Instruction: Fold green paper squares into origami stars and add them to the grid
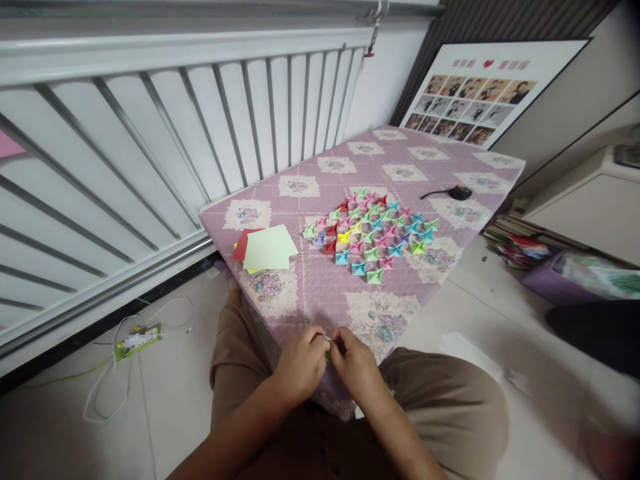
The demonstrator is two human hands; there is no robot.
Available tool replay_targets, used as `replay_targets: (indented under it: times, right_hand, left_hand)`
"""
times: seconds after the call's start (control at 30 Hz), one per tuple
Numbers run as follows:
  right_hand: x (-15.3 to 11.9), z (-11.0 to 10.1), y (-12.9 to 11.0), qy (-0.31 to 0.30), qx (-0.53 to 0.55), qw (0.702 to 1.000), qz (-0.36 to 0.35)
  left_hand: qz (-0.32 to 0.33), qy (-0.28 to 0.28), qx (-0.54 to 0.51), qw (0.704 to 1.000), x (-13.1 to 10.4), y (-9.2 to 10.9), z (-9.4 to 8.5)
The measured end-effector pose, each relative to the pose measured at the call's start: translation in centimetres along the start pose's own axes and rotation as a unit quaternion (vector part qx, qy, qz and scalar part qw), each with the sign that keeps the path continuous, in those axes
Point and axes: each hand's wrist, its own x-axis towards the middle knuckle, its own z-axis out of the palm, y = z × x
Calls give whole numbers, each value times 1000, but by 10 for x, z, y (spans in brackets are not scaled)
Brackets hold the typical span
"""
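Folded papers look done, flat sheets remain; my left hand and right hand pinch a green piece (mostly hidden).

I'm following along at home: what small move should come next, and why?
Perhaps pinch the small green piece to set a crease: the left hand and right hand meet around it, and folded paper shapes lie on the tablecloth beyond. Its own folds are mostly hidden.
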Motion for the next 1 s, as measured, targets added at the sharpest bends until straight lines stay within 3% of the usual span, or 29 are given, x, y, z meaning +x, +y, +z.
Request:
replay_targets:
  times: [0.27, 0.4, 0.53, 0.63, 0.77, 0.9, 1.0]
  right_hand:
    - [0, -5, 4, -18, 1, 1000, 13]
    - [-1, -5, 6, -34, 7, 999, -6]
    - [-1, -10, 5, -42, 11, 997, -63]
    - [-1, -16, 2, -102, -8, 988, -111]
    - [-1, -21, -1, -155, -16, 978, -140]
    - [-1, -21, 0, -149, 1, 980, -133]
    - [1, -20, -2, -133, 22, 984, -120]
  left_hand:
    - [42, -88, 62, 993, 1, -7, -6]
    - [9, -76, 14, 997, 2, -12, -4]
    - [50, -71, -71, 994, 3, -17, -13]
    - [57, -63, -117, 989, 4, -18, -21]
    - [13, -55, -142, 988, 5, -17, -25]
    - [-41, -45, -189, 980, 4, -15, -20]
    - [-93, -13, -280, 955, 3, -14, -12]
